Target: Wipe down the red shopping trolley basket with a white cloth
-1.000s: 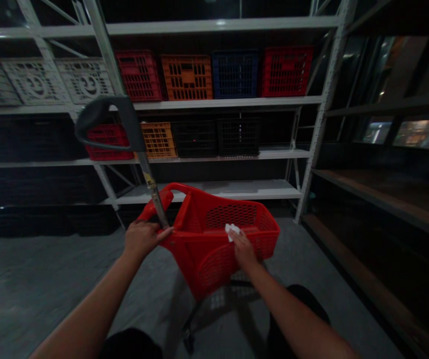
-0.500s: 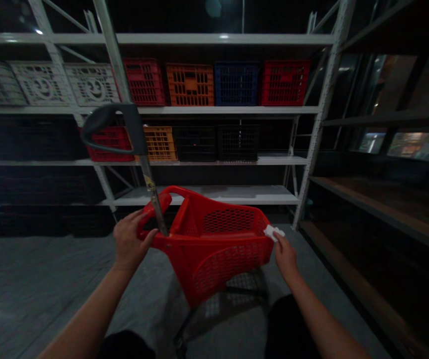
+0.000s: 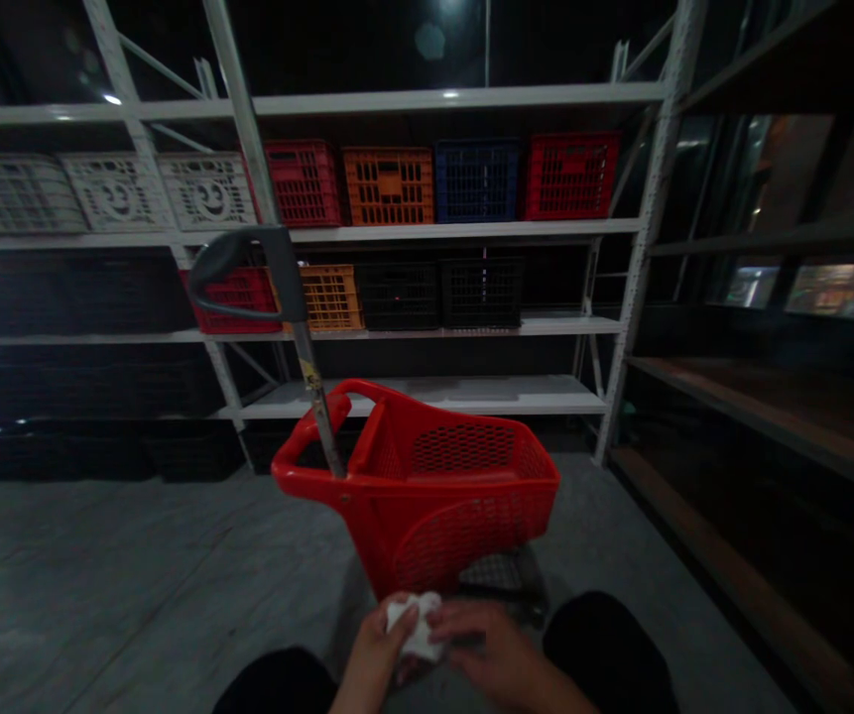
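A crumpled white tissue (image 3: 421, 629) is low in the view, between my two hands. My left hand (image 3: 382, 640) is closed on its left side, the thumb lying over it. From the right, my right hand (image 3: 490, 640) pinches the tissue's edge; its fingers are blurred by motion. Just beyond my hands stands a red plastic shopping cart (image 3: 456, 506) with perforated sides and a looped handle (image 3: 300, 451). A metal pole (image 3: 322, 421) rises from the cart's handle end, with a grey handgrip (image 3: 285, 273) partway up. Neither hand touches the cart handle.
White metal shelving (image 3: 456, 235) behind the cart bears crates, among them an orange crate (image 3: 388, 186), a blue crate (image 3: 477, 180) and white crates (image 3: 205, 190). Dark shelves (image 3: 754, 402) line the right side. My knees (image 3: 605, 650) frame the grey concrete floor (image 3: 151, 585).
My left hand has left the cart's handle, and my right hand has left its far rim with the tissue. Both hands have come together low in front of me, the tissue between them.
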Demonstrator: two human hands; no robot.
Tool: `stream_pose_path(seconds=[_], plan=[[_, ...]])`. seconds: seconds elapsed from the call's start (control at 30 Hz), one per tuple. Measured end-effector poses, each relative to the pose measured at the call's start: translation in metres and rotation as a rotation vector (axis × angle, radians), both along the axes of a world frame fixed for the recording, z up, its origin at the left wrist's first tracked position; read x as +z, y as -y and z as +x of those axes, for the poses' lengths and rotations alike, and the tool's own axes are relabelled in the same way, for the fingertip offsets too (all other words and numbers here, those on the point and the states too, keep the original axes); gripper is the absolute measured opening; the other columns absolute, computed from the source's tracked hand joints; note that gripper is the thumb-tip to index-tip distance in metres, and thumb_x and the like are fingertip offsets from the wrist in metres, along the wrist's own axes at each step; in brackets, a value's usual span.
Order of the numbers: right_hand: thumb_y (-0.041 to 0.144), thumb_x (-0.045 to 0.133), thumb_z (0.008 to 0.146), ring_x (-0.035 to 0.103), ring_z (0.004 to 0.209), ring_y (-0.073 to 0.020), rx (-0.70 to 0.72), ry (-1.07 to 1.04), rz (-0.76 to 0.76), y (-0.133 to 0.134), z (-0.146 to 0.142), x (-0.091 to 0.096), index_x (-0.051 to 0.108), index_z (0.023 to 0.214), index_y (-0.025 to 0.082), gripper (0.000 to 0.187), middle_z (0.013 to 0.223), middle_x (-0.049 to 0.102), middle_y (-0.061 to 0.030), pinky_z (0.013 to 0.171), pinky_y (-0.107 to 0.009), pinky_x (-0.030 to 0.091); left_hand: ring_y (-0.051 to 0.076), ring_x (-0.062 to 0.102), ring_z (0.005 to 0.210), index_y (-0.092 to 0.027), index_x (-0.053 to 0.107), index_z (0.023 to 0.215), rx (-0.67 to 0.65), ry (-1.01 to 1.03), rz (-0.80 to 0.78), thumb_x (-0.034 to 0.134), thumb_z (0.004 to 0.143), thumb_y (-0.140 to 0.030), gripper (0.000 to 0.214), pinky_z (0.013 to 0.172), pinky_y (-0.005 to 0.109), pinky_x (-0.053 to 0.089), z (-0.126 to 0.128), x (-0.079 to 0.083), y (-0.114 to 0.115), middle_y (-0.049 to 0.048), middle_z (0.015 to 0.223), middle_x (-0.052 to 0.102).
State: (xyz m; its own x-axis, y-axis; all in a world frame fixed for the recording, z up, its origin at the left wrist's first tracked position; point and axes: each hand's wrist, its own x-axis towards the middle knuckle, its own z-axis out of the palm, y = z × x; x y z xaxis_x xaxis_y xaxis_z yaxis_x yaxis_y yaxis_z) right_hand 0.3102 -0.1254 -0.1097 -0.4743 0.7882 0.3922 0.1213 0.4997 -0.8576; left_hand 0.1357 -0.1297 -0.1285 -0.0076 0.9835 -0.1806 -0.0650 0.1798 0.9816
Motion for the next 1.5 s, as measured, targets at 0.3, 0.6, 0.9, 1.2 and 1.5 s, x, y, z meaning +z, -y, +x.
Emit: stream_pose_path(seconds=[0.3, 0.6, 0.9, 1.2, 1.5], plan=[[0.025, 0.067, 0.067, 0.054, 0.098, -0.02, -0.453, 0.014, 0.413, -0.066, 0.028, 0.072, 0.057, 0.058, 0.019, 0.014, 0.098, 0.057, -0.0058, 0.091, -0.037, 0.039, 0.013, 0.048, 0.049, -0.021, 0.053, 0.073, -0.101, -0.023, -0.032, 0.064, 0.05, -0.064, 0.05, 0.045, 0.023, 0.036, 0.016, -0.051, 0.002, -0.0028, 0.056, 0.054], [0.022, 0.061, 0.068, 0.0, 0.135, -0.0299, -0.488, 0.114, 0.802, -0.104, -0.012, 0.161, 0.057, 0.058, 0.017, 0.011, 0.148, 0.002, 0.0089, 0.103, -0.056, -0.003, 0.018, 0.054, 0.068, -0.021, 0.059, 0.064, -0.27, -0.181, -0.002, 0.07, 0.051, -0.05, 0.034, 0.065, 0.028, 0.043, 0.038, -0.056, 0.014, 0.0004, 0.064, 0.058], [0.02, 0.06, 0.067, -0.009, 0.135, -0.029, -0.467, 0.132, 0.79, -0.135, -0.025, 0.174, 0.058, 0.059, 0.017, 0.009, 0.147, -0.012, 0.0117, 0.101, -0.057, -0.008, 0.021, 0.056, 0.077, -0.021, 0.064, 0.067, -0.153, -0.23, 0.043, 0.068, 0.054, -0.043, 0.026, 0.076, 0.032, 0.043, 0.034, -0.042, 0.017, 0.0042, 0.078, 0.062], [0.019, 0.063, 0.065, -0.006, 0.135, -0.0285, -0.469, 0.12, 0.774, -0.135, -0.027, 0.164, 0.057, 0.057, 0.016, 0.011, 0.147, -0.01, 0.0093, 0.101, -0.056, -0.007, 0.021, 0.057, 0.075, -0.019, 0.061, 0.066, -0.111, -0.33, 0.087, 0.065, 0.059, -0.044, 0.026, 0.072, 0.03, 0.045, 0.024, -0.026, 0.019, 0.0019, 0.069, 0.062], [0.038, 0.071, 0.065, 0.054, 0.109, -0.0222, 0.134, -0.157, -0.026, -0.071, -0.03, 0.057, 0.055, 0.116, 0.022, 0.055, 0.117, 0.059, -0.009, 0.092, -0.04, 0.04, 0.022, 0.06, 0.077, -0.022, 0.069, 0.074, 0.036, -0.421, 0.21, 0.059, 0.066, -0.046, 0.028, 0.074, 0.029, 0.045, -0.006, 0.013, 0.004, 0.0037, 0.077, 0.068]])
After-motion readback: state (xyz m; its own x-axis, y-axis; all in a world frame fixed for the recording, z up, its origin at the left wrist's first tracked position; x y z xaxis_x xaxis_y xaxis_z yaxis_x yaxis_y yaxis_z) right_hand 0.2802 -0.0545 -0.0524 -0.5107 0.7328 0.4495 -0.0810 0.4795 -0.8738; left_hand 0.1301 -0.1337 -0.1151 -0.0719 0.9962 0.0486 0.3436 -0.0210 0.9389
